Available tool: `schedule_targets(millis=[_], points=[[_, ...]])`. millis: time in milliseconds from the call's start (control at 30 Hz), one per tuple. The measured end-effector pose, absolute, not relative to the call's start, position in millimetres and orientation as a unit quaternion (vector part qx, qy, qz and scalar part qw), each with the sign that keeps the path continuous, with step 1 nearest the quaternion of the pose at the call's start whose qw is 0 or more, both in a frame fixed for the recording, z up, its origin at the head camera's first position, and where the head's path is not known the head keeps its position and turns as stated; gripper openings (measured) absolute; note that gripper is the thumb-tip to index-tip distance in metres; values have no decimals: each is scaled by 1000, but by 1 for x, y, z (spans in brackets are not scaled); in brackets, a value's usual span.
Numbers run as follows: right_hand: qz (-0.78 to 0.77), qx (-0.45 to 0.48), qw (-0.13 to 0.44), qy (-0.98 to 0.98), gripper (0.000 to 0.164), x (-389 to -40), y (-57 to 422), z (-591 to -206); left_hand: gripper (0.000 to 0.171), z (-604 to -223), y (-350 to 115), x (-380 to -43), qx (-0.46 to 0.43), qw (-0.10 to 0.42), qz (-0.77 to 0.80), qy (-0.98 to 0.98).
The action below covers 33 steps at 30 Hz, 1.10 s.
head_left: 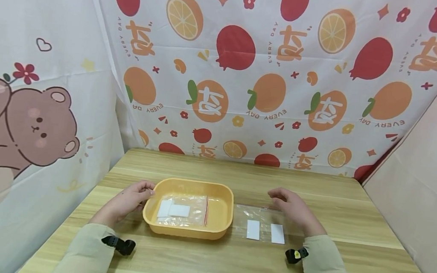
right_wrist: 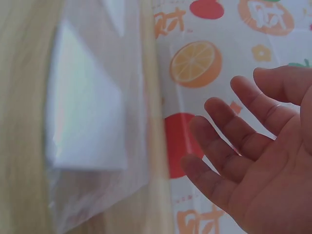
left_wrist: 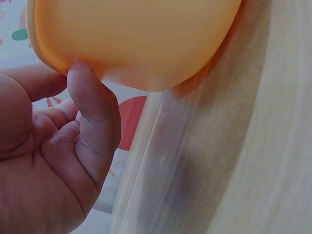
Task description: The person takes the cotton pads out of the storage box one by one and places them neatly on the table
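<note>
My left hand (head_left: 131, 200) pinches the left rim of a yellow plastic basin (head_left: 210, 235). In the left wrist view the thumb (left_wrist: 91, 112) lies over the basin's edge, with the index finger beside it. Inside the basin is a clear zip bag (head_left: 198, 203) with two white rectangular pieces (head_left: 179, 211). A second clear bag (head_left: 266, 213) lies flat right of the basin, with two white rectangles on or in it. My right hand (head_left: 293, 209) hovers over that bag's far right part, fingers loosely spread and holding nothing, as the right wrist view shows.
Everything stands on a wood-grain table (head_left: 193, 263). A fruit-print cloth (head_left: 230, 90) hangs behind its far edge, and a white cloth with a bear (head_left: 38, 126) hangs at the left. Both wrists carry black straps with small cameras (head_left: 295, 255).
</note>
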State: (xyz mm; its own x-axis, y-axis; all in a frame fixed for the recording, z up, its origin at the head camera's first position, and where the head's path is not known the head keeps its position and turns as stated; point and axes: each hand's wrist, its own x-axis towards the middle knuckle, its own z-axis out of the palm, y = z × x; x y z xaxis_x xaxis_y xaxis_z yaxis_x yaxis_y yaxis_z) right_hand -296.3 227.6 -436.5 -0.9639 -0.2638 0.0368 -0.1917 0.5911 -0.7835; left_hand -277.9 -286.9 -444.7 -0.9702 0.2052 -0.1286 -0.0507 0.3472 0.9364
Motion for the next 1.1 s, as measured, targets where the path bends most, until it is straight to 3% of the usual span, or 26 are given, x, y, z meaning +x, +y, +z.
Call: schedule_targets(millis=[700, 1100], points=[[-497, -209, 66, 840, 35, -263, 179, -406, 37, -443, -287, -277, 50, 113, 576, 808], [-545, -227, 119, 799, 45, -254, 146, -403, 37, -444, -289, -276, 57, 115, 586, 800]])
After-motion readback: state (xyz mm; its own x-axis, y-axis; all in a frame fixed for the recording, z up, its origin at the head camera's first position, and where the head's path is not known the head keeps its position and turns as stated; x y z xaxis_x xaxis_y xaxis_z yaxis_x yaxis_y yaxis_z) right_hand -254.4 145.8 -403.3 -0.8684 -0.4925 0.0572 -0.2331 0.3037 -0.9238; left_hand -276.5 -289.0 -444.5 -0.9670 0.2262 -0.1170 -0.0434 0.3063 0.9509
